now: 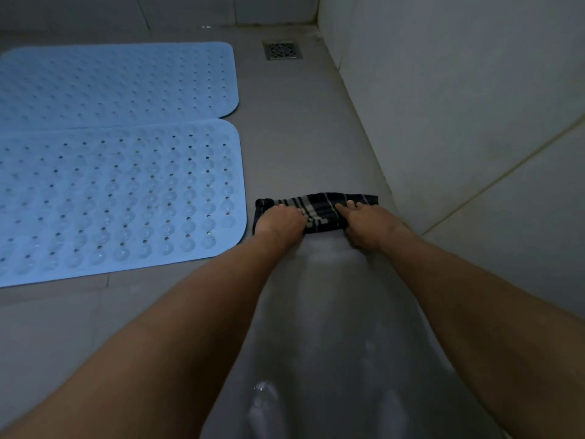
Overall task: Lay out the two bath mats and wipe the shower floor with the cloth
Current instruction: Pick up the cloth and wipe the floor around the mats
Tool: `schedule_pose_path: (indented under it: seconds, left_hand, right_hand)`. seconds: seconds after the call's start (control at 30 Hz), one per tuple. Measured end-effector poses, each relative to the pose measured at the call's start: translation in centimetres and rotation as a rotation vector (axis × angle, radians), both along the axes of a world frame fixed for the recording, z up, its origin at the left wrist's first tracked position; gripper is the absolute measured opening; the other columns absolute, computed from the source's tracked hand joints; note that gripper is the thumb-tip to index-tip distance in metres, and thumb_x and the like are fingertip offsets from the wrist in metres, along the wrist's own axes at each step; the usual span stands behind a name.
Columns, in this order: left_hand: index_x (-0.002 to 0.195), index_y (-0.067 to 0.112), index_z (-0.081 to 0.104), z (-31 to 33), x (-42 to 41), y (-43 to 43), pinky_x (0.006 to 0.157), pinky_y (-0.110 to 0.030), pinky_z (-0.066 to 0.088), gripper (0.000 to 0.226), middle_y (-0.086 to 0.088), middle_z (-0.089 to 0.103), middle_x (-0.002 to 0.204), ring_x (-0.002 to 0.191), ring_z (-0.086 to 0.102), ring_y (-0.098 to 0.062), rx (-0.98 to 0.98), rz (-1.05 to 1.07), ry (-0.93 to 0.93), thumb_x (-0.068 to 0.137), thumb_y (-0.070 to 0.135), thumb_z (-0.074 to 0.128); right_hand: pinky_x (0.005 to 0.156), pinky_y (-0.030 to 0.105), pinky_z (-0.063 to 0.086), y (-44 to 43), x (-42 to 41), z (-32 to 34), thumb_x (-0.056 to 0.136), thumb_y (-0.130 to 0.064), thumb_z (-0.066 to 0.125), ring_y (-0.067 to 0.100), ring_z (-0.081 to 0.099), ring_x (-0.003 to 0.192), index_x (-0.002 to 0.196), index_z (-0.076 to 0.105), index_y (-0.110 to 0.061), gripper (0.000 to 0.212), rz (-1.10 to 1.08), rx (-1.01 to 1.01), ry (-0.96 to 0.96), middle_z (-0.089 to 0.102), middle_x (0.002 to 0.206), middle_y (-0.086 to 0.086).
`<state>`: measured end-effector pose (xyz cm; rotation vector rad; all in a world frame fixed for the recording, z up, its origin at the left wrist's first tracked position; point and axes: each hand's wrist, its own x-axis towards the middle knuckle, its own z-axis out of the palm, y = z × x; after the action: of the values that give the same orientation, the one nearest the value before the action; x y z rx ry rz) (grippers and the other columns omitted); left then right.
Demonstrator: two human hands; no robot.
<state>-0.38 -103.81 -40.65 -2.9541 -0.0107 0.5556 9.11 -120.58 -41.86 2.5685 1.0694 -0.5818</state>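
Observation:
Two light blue bath mats lie flat side by side on the grey shower floor (304, 147): the far mat (117, 80) and the near mat (120, 194), both studded with holes and suction cups. A dark striped cloth (319, 207) lies bunched on the floor just right of the near mat. My left hand (280, 221) presses on the cloth's left end with fingers curled into it. My right hand (364, 224) holds its right end, the index finger stretched over the fabric. A wet, shiny streak runs from the cloth back toward me between my arms.
A square metal drain (281, 50) sits in the far corner of the floor. A tiled wall (459, 106) rises close on the right of the cloth, and another wall runs along the back. Bare floor lies between the mats and the right wall.

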Motion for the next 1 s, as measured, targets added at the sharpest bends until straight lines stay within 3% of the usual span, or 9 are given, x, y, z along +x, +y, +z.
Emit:
schedule_pose_path:
  seconds: [0.13,0.3,0.4,0.57,0.67,0.73,0.83,0.93,1.0]
  left_hand:
    - [0.124,0.005,0.063,1.6,-1.3,-0.4,0.082,-0.038,0.050,0.033,-0.016,0.062,0.125,0.112,0.062,-0.033,-0.064,0.041,0.062,0.098,0.018,0.048]
    - [0.126,0.008,0.061,3.5,-3.4,-0.8,0.076,-0.031,0.043,0.038,-0.015,0.061,0.125,0.111,0.062,-0.032,-0.162,0.064,0.146,0.094,0.028,0.057]
    - [0.128,0.007,0.059,3.6,-5.3,-1.2,0.082,-0.034,0.047,0.039,-0.017,0.061,0.126,0.112,0.062,-0.034,-0.201,0.087,0.151,0.094,0.026,0.057]
    - [0.124,0.011,0.063,2.2,-8.9,-1.6,0.091,-0.040,0.049,0.042,-0.019,0.062,0.127,0.114,0.060,-0.037,-0.222,0.093,0.074,0.095,0.036,0.045]
    - [0.109,0.014,0.070,1.6,-10.4,-2.3,0.081,-0.039,0.048,0.058,-0.018,0.068,0.113,0.104,0.064,-0.036,-0.208,0.110,-0.092,0.098,0.053,0.029]
    - [0.101,0.017,0.072,1.2,-10.1,-2.6,0.074,-0.037,0.047,0.056,-0.013,0.071,0.105,0.097,0.066,-0.033,-0.166,0.129,-0.197,0.103,0.050,0.027]
    - [0.123,0.015,0.060,-0.7,-9.2,-2.9,0.091,-0.041,0.046,0.032,-0.012,0.060,0.124,0.112,0.058,-0.030,-0.191,0.178,-0.245,0.102,0.029,0.040]
    - [0.149,0.013,0.031,-3.7,-9.6,-3.7,0.118,-0.048,0.020,0.050,-0.015,0.032,0.154,0.143,0.027,-0.029,-0.380,0.254,-0.215,0.103,0.031,0.032]
    - [0.158,0.014,0.016,-4.5,-10.1,-4.0,0.122,-0.048,0.005,0.056,-0.011,0.014,0.164,0.152,0.009,-0.024,-0.415,0.301,-0.222,0.106,0.035,0.023]
  right_hand:
    - [0.104,0.039,0.041,-0.7,-1.5,1.0,0.100,-0.022,0.043,0.036,0.049,0.128,0.152,0.034,-0.016,0.054,-0.064,0.011,0.105,0.047,0.146,0.018]
    - [0.102,0.036,0.045,-0.6,-3.9,2.5,0.096,-0.023,0.049,0.034,0.056,0.120,0.141,0.053,-0.021,0.045,-0.142,-0.035,0.187,0.057,0.137,0.015]
    - [0.107,0.035,0.040,-0.9,-5.8,2.5,0.098,-0.021,0.046,0.033,0.049,0.131,0.149,0.043,-0.022,0.052,-0.149,-0.102,0.217,0.049,0.147,0.013]
    - [0.123,0.044,0.015,-1.5,-8.2,2.5,0.099,-0.026,0.044,0.032,0.009,0.152,0.160,0.003,-0.023,0.074,-0.233,-0.141,0.312,0.001,0.167,0.007]
    - [0.124,0.045,0.006,-1.6,-9.4,2.6,0.098,-0.048,0.039,0.028,-0.002,0.153,0.160,0.003,-0.025,0.075,-0.360,-0.033,0.384,-0.005,0.167,0.003]
    - [0.123,0.044,0.010,-1.7,-9.2,2.6,0.100,-0.060,0.028,0.026,0.007,0.153,0.159,0.017,-0.026,0.070,-0.417,0.060,0.381,0.007,0.167,0.003]
    - [0.113,0.045,0.033,-1.5,-8.5,2.4,0.101,-0.059,0.022,0.033,0.039,0.138,0.144,0.048,-0.021,0.063,-0.357,0.144,0.210,0.043,0.151,0.013]
    - [0.109,0.046,0.032,-1.2,-7.9,0.9,0.100,-0.054,0.034,0.033,0.038,0.130,0.139,0.045,-0.018,0.053,-0.202,0.196,-0.063,0.046,0.140,0.015]
    - [0.113,0.048,0.028,-0.8,-7.4,-0.4,0.100,-0.052,0.038,0.032,0.035,0.135,0.141,0.042,-0.021,0.052,-0.137,0.279,-0.051,0.041,0.145,0.012]
